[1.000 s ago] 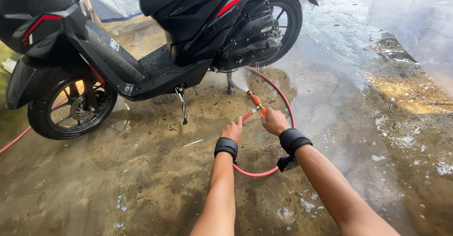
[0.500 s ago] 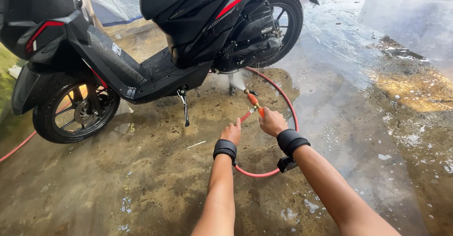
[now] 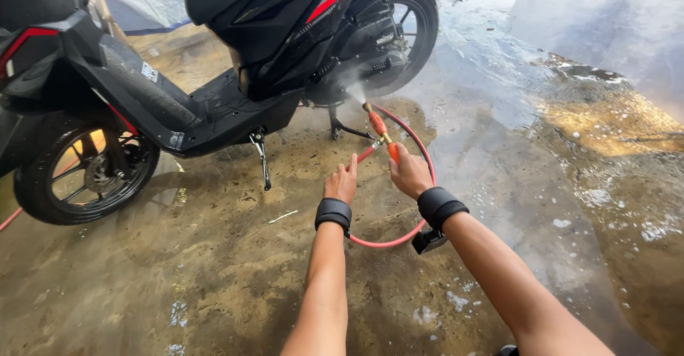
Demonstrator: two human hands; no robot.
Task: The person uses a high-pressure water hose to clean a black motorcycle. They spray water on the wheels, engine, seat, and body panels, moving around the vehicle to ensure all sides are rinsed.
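A black scooter with red trim (image 3: 235, 64) stands on its kickstand (image 3: 261, 158) across the upper left of the head view. My right hand (image 3: 410, 172) grips an orange spray nozzle (image 3: 377, 124) that shoots water at the scooter's underside near the engine. My left hand (image 3: 343, 181) holds the red hose (image 3: 399, 238) just behind the nozzle. Both wrists wear black bands. The hose loops in a circle on the wet floor around my hands.
The concrete floor (image 3: 178, 278) is wet, muddy and spotted with foam. The scooter's front wheel (image 3: 85, 174) is at the left, its rear wheel (image 3: 413, 21) at top centre. A pale tarp (image 3: 135, 0) hangs behind. A puddle (image 3: 613, 121) lies at the right.
The view has shifted slightly, so the scooter sits a bit further right in frame. My hands keep the nozzle aimed at the underside, with spray still hitting it.
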